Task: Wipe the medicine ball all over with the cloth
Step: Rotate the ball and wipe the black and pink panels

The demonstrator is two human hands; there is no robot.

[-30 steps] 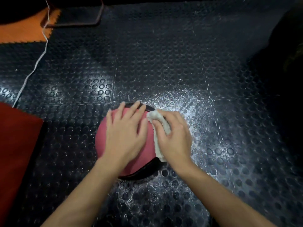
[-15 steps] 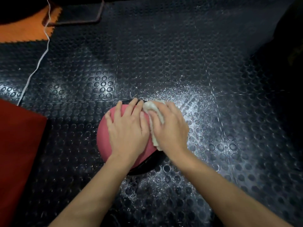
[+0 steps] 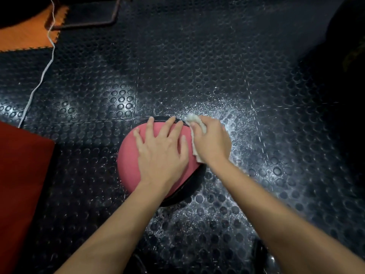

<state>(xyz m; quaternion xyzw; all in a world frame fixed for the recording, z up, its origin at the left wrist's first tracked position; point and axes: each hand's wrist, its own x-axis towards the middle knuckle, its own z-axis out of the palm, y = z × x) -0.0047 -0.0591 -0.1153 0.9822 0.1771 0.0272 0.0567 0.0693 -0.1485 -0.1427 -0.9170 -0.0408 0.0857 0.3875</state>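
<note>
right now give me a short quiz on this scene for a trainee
1. True or false: the left hand lies flat on the ball.
2. Which hand holds the cloth?
   A. left
   B. right
   C. neither
3. Fill in: the white cord lies on the ____ side of the floor.

Key
1. True, its fingers spread over the pink top.
2. B, the right hand presses it to the ball's right side.
3. Left.
</note>
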